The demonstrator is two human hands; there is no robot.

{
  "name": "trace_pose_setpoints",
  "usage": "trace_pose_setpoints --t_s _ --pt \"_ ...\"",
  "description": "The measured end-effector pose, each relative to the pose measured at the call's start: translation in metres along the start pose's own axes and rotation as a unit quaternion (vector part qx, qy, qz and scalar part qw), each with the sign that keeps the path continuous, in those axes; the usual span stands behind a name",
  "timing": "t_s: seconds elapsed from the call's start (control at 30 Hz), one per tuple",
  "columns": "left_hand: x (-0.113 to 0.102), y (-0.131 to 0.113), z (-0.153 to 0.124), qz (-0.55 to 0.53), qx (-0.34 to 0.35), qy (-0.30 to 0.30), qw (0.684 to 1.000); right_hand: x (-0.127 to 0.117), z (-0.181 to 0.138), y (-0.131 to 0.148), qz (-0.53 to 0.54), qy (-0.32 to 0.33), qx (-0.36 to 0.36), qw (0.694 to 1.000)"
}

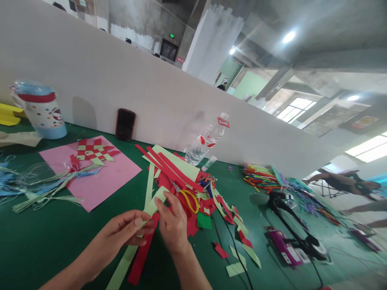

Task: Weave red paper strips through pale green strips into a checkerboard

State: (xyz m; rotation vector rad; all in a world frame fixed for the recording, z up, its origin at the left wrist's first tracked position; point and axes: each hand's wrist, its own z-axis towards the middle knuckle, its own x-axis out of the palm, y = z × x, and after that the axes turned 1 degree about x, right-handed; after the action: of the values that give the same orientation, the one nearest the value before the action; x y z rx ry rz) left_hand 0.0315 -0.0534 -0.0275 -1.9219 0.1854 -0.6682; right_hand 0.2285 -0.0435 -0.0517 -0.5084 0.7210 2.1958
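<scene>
Lengthwise, the held pale-green strip [151,206] slants away rightward.

held strip [152,206] pale green; scissors handles [196,204] yellow; woven piece [94,152] red and pale-green check.

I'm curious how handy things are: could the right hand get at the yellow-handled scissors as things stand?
Probably yes: the scissors lie beside the right hand, and nothing seems to cover their yellow handles. The hand holds a pale green strip, though, so it would likely need to let go first.
</scene>
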Motion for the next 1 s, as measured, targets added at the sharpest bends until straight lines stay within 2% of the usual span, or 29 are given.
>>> trace_pose_setpoints --t_s 0.07,0.1,0.13,0.17,0.23,0.3,0.33,0.4,0.5,0.57,0.63,0.7,0.8,0.93,1.0 --pt "-0.001 0.000 0.002 0.024 -0.001 -0.022 0.999 0.000 0.000 -0.003 0.070 -0.042 0.105 0.991" --pt "-0.003 0.000 0.002 0.033 0.005 -0.023 0.999 -0.001 0.001 -0.005 0.120 -0.063 0.176 0.975" --pt "-0.004 0.000 0.002 0.039 0.013 -0.023 0.999 -0.001 0.002 -0.007 0.182 -0.081 0.252 0.947" --pt "-0.006 0.001 0.001 0.043 0.023 -0.024 0.999 -0.001 0.003 -0.009 0.251 -0.093 0.326 0.907" --pt "-0.010 0.004 0.000 0.055 0.046 -0.030 0.997 -0.001 0.005 -0.011 0.392 -0.093 0.436 0.805" --pt "-0.014 0.006 -0.003 0.079 0.070 -0.031 0.994 -0.001 0.007 -0.008 0.493 -0.068 0.484 0.719" --pt "-0.015 0.008 -0.004 0.096 0.079 -0.026 0.992 -0.001 0.008 -0.006 0.525 -0.048 0.492 0.692" --pt "-0.015 0.009 -0.007 0.130 0.094 -0.013 0.987 -0.002 0.009 0.002 0.565 -0.003 0.493 0.661" --pt "-0.008 0.006 -0.010 0.180 0.121 -0.022 0.976 -0.004 0.010 0.015 0.612 0.077 0.471 0.631" --pt "-0.001 0.002 -0.012 0.224 0.136 -0.034 0.964 -0.005 0.011 0.020 0.629 0.099 0.456 0.622" --pt "0.006 -0.002 -0.013 0.264 0.137 -0.028 0.954 -0.004 0.012 0.022 0.622 0.071 0.450 0.637" --pt "0.010 -0.004 -0.012 0.281 0.127 -0.019 0.951 -0.002 0.012 0.019 0.594 0.023 0.451 0.665" --pt "0.011 0.000 -0.011 0.250 0.101 -0.027 0.963 -0.001 0.011 0.009 0.550 -0.039 0.464 0.693" --pt "0.005 0.011 -0.007 0.165 0.058 -0.060 0.983 -0.003 0.011 -0.001 0.546 -0.082 0.482 0.681" --pt "0.000 0.014 -0.004 0.145 0.039 -0.042 0.988 -0.004 0.011 -0.003 0.555 -0.099 0.488 0.667"
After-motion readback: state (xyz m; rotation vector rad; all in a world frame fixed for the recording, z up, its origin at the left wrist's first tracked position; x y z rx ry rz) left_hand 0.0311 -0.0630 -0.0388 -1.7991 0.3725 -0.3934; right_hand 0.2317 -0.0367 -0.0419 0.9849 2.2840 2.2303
